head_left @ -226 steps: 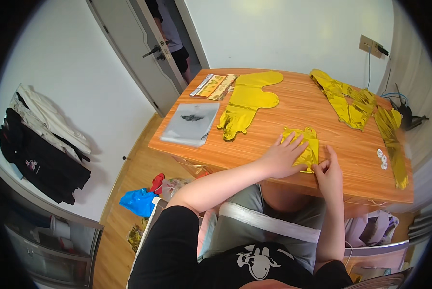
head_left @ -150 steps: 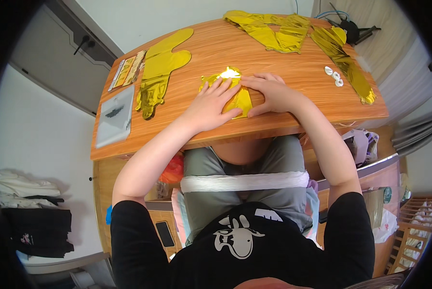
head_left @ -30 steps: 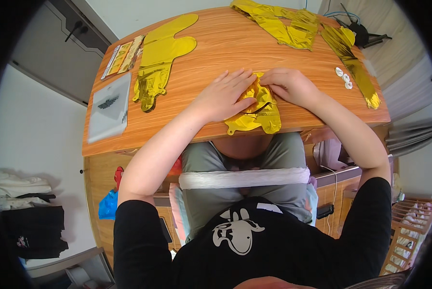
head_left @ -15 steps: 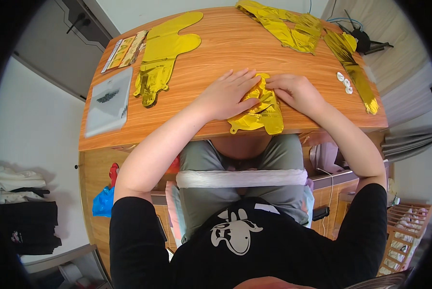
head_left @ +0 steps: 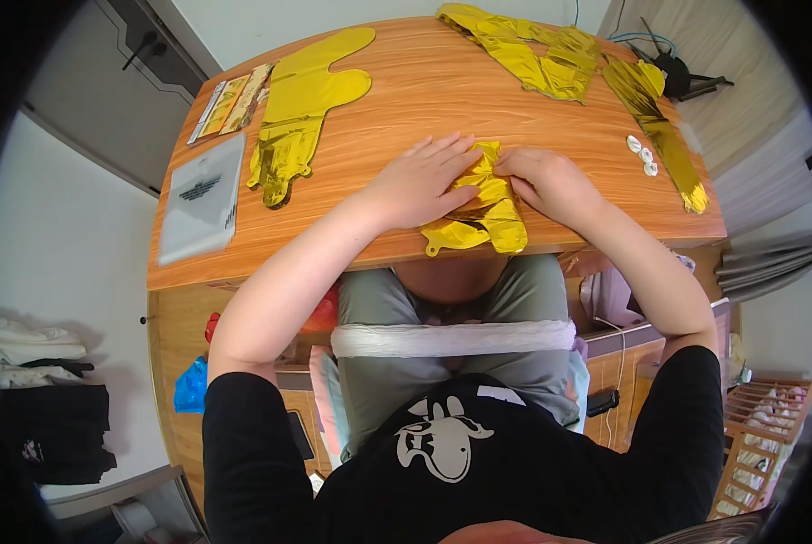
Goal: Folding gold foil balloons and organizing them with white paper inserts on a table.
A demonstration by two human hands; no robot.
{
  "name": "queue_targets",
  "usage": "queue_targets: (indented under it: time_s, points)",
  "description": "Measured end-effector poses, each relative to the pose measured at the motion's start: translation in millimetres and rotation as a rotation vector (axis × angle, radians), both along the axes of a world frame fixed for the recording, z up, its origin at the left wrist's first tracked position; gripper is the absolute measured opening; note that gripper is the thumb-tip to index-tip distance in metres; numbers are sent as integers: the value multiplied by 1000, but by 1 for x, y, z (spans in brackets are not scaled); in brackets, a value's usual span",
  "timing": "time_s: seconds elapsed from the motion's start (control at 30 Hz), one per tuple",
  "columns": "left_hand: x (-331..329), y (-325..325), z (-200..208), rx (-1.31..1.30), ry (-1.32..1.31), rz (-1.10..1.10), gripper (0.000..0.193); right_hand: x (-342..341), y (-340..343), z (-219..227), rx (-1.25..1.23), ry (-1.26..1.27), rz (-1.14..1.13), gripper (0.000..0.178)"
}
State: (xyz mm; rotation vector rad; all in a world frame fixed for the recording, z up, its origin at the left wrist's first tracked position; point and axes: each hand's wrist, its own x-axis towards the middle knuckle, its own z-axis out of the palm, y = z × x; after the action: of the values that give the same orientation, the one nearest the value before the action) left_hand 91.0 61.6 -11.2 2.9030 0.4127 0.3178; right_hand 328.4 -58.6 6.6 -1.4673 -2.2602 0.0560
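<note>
A crumpled gold foil balloon [head_left: 489, 218] lies partly folded near the front edge of the wooden desk. My left hand [head_left: 421, 186] rests flat over its left side, fingers stretched out and thumb on the foil. With bent fingers, my right hand [head_left: 553, 189] pinches the balloon's upper right edge; the fingertips are partly hidden. Another flat gold foil balloon [head_left: 308, 100] is spread at the far left. Two more sit to the right: a wide folded piece of gold foil [head_left: 555, 68] at the back and a long narrow gold strip [head_left: 660, 136] along the right side.
Beside the left balloon are a clear plastic bag [head_left: 202, 199] and a printed packet [head_left: 229, 104]. Several small white discs [head_left: 647, 156] lie by the narrow strip. A black stand-like object [head_left: 687, 77] is at the back right. The desk's front edge [head_left: 270, 269] runs before my lap.
The foil between my hands has shifted and creased further, its lower left tab sliding slightly left. My right fingers have curled in more over its edge. The whole view has moved slightly.
</note>
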Motion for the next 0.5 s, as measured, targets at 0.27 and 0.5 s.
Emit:
queue_targets:
  time_s: [0.27, 0.5]
  points:
    - [6, 43, 53, -834, 124, -84, 52, 9, 5, 1, -41, -8, 63, 25]
    - [41, 34, 10, -183, -118, -320, 53, 9, 9, -4, 82, 61, 157, 13]
